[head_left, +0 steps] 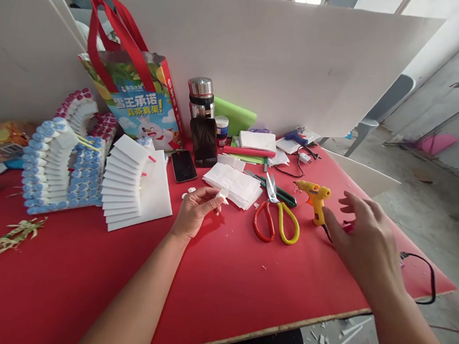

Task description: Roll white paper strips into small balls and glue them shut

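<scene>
Over the red table [219,289] our right hand [367,248] is hovering with its fingers apart, while our left hand [194,212], near the white sheets [234,183], is pinching. We are seemingly reaching for the yellow glue gun [319,195], just beside the right hand, so the next move is probably calling for a firm grip, and between left thumb and fingers we are holding a small white piece [223,194].

The flat desk [218,299] is plain red, the pistol-shaped plastic glue gun [316,192] mostly yellow, and the long-bladed steel scissors [274,198] red-and-yellow-handled.
</scene>
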